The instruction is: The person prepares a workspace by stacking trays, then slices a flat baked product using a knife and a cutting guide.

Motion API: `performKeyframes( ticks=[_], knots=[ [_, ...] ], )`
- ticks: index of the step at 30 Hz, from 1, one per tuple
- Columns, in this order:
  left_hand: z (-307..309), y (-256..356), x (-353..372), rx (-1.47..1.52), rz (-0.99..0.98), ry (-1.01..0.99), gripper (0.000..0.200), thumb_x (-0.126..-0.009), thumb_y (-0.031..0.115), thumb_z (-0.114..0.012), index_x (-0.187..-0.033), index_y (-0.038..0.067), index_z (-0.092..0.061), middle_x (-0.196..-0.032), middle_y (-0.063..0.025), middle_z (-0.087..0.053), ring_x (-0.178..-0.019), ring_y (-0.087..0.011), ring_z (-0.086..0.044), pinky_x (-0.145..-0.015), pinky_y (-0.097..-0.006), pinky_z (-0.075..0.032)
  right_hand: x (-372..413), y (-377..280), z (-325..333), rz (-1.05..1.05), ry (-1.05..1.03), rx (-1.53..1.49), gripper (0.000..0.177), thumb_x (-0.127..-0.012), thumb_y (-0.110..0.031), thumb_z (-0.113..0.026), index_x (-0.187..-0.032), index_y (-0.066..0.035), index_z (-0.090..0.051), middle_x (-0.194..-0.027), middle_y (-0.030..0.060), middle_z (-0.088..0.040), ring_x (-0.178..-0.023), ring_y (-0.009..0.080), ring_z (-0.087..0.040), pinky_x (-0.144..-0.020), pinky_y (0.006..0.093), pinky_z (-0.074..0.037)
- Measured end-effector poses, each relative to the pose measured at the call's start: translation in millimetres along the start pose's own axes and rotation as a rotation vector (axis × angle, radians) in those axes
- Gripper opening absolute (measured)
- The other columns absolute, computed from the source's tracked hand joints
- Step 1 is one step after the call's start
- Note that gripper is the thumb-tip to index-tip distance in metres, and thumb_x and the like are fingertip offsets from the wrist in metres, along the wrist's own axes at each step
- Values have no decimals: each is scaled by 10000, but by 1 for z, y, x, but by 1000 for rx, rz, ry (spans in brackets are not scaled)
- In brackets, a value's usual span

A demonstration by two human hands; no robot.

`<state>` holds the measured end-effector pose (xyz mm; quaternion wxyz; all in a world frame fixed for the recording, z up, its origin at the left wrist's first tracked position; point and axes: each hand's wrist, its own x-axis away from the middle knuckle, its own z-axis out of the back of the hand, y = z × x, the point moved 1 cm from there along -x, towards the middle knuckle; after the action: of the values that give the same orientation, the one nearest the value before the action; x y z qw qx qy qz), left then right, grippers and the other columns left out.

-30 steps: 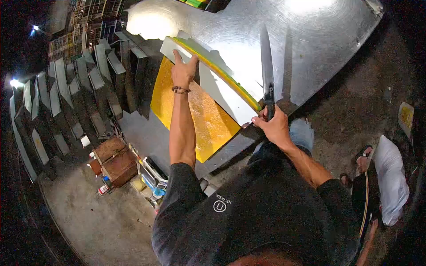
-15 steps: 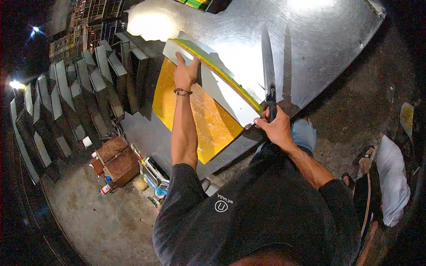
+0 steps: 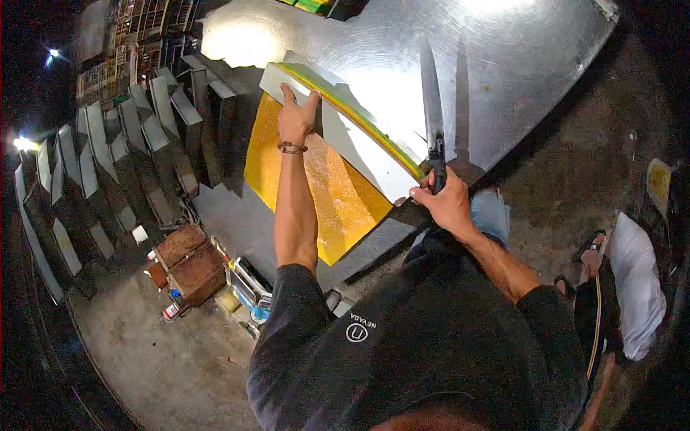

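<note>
A folded sheet, white on its upper face with a yellow and green edge (image 3: 370, 136), lies slanting across the metal table. My left hand (image 3: 295, 118) grips its far part, thumb against the coloured edge and a finger on the white face; the other fingers are hard to see. Under my left forearm spreads a glossy yellow sheet (image 3: 338, 205). My right hand (image 3: 447, 201) is closed around the black handle of a large knife (image 3: 432, 100), blade pointing up and away. The right thumb is at the near corner of the folded sheet.
The shiny metal table (image 3: 532, 79) has a slanting right edge. Grey metal panels (image 3: 136, 136) stand in rows at left. A brown box (image 3: 188, 255) and small containers sit on the floor. At right are another person's sandalled foot (image 3: 593, 248) and a white sack (image 3: 636, 287).
The whole view has shifted slightly. Both hands, the knife and the folded sheet keep nearly the same positions relative to each other.
</note>
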<state>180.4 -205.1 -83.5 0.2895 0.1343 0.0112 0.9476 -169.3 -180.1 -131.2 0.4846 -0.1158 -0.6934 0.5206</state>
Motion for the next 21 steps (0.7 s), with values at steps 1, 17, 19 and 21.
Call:
performKeyframes(
  ticks=[1,17,19,21],
  knots=[
    [-1,-1,-1,1,-2,-9,1014,-779,580,-627,-1530,32,-221,-1143,-370,-607,-1076,-472,-609,-938,-459,-487,1,0,1,-8,4,3,361,-733,-94,-828,-825,-57,-480,-729,45,-623,-652,117,-629,-603,293,-511],
    [-4,-10,-9,-7,-119,-3,1064,-789,610,-612,-1508,-55,-196,-1231,-387,-554,-1174,-473,-559,-976,-442,-458,5,-7,2,-24,63,-48,340,-714,-201,-847,-849,-51,-573,-710,55,-648,-654,176,-643,-642,339,-515],
    [0,-4,-3,-19,-90,-15,1059,-796,610,-610,-1507,-58,-197,-1253,-392,-536,-1182,-471,-554,-993,-438,-449,5,-6,2,-28,62,-58,339,-713,-198,-847,-847,-51,-571,-708,54,-648,-651,177,-642,-640,339,-515],
    [0,-3,-4,-20,-87,-17,1059,-798,609,-611,-1506,-60,-196,-1261,-394,-529,-1188,-472,-550,-997,-437,-448,3,-4,2,-27,59,-67,338,-713,-194,-847,-844,-52,-570,-706,54,-648,-649,178,-642,-639,339,-515]
  ],
)
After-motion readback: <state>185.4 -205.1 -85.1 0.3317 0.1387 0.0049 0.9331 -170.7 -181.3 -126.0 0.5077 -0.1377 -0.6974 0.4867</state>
